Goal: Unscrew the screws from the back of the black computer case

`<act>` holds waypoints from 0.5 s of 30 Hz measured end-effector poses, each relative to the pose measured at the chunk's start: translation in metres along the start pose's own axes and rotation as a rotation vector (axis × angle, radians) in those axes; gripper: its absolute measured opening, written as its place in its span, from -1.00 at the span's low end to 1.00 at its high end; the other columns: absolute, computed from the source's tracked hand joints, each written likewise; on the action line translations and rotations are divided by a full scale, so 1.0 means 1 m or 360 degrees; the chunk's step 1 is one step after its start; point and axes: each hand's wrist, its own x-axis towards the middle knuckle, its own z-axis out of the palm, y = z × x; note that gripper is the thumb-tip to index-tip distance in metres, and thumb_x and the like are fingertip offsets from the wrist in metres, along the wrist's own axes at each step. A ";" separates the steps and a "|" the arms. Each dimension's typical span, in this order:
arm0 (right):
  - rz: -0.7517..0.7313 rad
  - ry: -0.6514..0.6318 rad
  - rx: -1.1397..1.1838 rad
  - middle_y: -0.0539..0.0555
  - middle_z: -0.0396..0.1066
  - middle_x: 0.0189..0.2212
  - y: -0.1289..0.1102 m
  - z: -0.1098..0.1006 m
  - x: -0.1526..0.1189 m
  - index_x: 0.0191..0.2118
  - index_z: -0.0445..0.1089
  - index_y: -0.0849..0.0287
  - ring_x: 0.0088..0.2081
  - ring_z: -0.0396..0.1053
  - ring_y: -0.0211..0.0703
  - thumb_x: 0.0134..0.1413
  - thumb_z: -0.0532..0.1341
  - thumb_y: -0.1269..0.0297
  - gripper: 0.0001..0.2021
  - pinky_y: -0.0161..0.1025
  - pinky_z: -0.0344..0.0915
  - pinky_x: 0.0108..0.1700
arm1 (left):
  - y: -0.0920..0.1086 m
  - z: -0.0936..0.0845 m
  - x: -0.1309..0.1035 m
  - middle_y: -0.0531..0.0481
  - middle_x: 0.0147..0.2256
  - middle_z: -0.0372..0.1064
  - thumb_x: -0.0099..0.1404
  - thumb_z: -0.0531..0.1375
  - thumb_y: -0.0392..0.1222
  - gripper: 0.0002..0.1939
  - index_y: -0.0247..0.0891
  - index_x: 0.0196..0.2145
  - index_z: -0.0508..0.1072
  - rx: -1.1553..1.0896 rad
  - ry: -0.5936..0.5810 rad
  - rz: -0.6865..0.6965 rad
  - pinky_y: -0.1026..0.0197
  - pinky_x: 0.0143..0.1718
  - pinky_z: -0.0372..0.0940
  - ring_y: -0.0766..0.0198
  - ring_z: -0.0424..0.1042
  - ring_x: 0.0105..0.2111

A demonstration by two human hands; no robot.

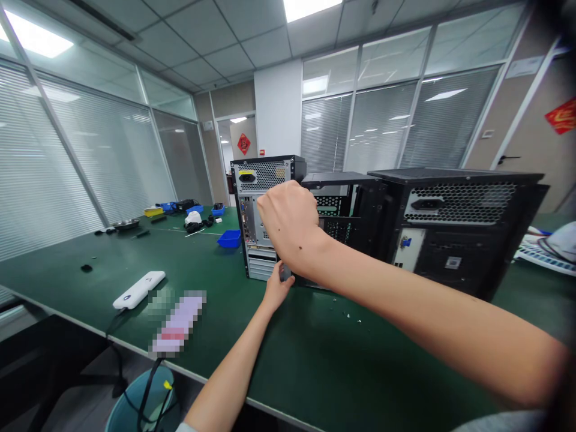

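A computer tower stands on the green table with its back panel towards me, showing a power socket and slot covers. My right hand is closed in front of the panel's right edge, knuckles up. Its fingertips are hidden, so what it holds cannot be made out. Below it, my left hand is at the tower's lower right corner, thumb and finger bent round the edge. Just right of the tower is an open black computer case with a perforated panel, partly covered by my right forearm.
Another black computer case stands at right. On the table lie a blue tray, a white power bank-like block and a blurred-out lilac item. Small bits lie in front. A teal bin is below the edge.
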 end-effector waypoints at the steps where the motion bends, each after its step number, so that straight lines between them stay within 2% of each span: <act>1: -0.0002 -0.0011 0.0015 0.29 0.40 -0.40 0.001 -0.002 0.001 -0.37 0.42 0.40 -0.44 0.33 -0.14 -0.04 0.00 0.73 -0.73 -0.33 0.05 -0.55 | 0.000 0.000 0.000 -0.15 0.10 0.26 0.09 0.28 -0.09 -0.29 -0.16 0.17 0.15 0.0000 -0.0002 0.0001 -0.07 0.13 0.12 0.01 0.15 0.17; 6: -0.0030 -0.0062 0.0173 0.18 0.34 -0.50 0.011 -0.009 0.002 -0.43 0.39 0.34 -0.42 0.35 -0.09 -0.09 0.01 0.75 -0.72 -0.33 0.06 -0.55 | 0.003 0.000 -0.001 -0.19 0.14 0.21 0.07 0.28 -0.14 -0.26 -0.20 0.19 0.14 0.0035 -0.0034 0.0007 -0.07 0.15 0.10 -0.03 0.12 0.18; 9: 0.0015 -0.0014 0.0244 0.12 0.27 -0.57 0.014 -0.008 0.002 -0.47 0.37 0.32 -0.43 0.33 -0.09 -0.10 0.02 0.75 -0.73 -0.33 0.07 -0.53 | 0.005 0.001 -0.001 -0.19 0.15 0.19 0.06 0.28 -0.16 -0.26 -0.19 0.19 0.14 0.0057 -0.0051 0.0015 -0.06 0.15 0.09 -0.03 0.12 0.18; 15: 0.0100 0.0015 0.0292 0.12 0.29 -0.57 0.013 -0.003 0.001 -0.49 0.37 0.32 -0.43 0.33 -0.09 -0.09 0.03 0.75 -0.74 -0.31 0.12 -0.49 | 0.002 0.003 0.000 -0.15 0.11 0.25 0.06 0.29 -0.10 -0.28 -0.15 0.16 0.17 0.0019 0.0015 -0.0011 -0.06 0.12 0.13 0.00 0.15 0.17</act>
